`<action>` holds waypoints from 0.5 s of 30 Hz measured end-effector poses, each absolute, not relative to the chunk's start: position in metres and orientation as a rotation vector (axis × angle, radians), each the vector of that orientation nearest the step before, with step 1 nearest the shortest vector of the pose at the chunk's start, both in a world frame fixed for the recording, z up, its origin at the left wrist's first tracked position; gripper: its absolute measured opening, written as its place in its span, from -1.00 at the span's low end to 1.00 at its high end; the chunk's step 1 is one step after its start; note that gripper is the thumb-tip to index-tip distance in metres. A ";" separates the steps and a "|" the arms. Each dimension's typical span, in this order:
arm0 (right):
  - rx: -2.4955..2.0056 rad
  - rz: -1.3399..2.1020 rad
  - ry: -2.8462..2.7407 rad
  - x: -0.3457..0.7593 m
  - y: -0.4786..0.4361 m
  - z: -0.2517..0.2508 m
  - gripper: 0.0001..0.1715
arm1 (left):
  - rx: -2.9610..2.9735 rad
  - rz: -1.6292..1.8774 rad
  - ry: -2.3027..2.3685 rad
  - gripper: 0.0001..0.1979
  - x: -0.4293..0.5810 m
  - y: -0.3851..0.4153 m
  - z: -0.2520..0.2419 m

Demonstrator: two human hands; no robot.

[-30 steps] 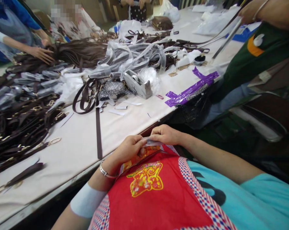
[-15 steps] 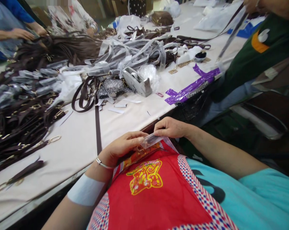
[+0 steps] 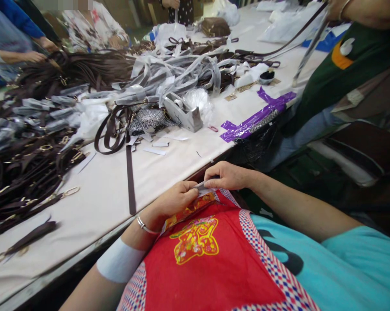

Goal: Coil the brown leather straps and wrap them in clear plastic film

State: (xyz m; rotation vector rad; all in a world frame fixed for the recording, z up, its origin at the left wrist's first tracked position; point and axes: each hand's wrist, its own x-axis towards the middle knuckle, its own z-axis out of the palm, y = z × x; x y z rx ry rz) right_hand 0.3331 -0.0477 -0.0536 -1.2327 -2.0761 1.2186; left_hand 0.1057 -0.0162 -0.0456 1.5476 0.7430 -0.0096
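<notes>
My left hand [image 3: 174, 201] and my right hand [image 3: 225, 175] meet over my lap, just below the table edge. Both pinch a small pale clear-wrapped piece [image 3: 202, 186] between their fingertips, above my red apron [image 3: 211, 255]. A silver bangle sits on my left wrist. One dark brown strap [image 3: 129, 177] lies on the white table [image 3: 169, 166] and runs toward my left hand.
A large heap of brown straps with gold rings [image 3: 26, 164] fills the left of the table. Plastic-wrapped straps [image 3: 175, 73], a grey tape dispenser [image 3: 183, 112] and purple tape [image 3: 256, 116] lie farther back. Other people work at the far left and on my right.
My hands opened the pale piece out half a second ago, then drew together again and pinched it smaller. The people at the far left shifted their hands on the strap heap.
</notes>
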 end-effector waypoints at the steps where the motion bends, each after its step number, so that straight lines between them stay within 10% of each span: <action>1: -1.227 1.231 -2.073 0.333 -0.047 -0.054 -0.70 | 1.532 -0.010 0.723 -0.77 0.105 -0.016 -0.045; 15: -1.104 1.325 -2.060 0.356 -0.044 -0.041 -0.54 | 1.082 0.224 0.632 -0.60 0.090 -0.018 -0.019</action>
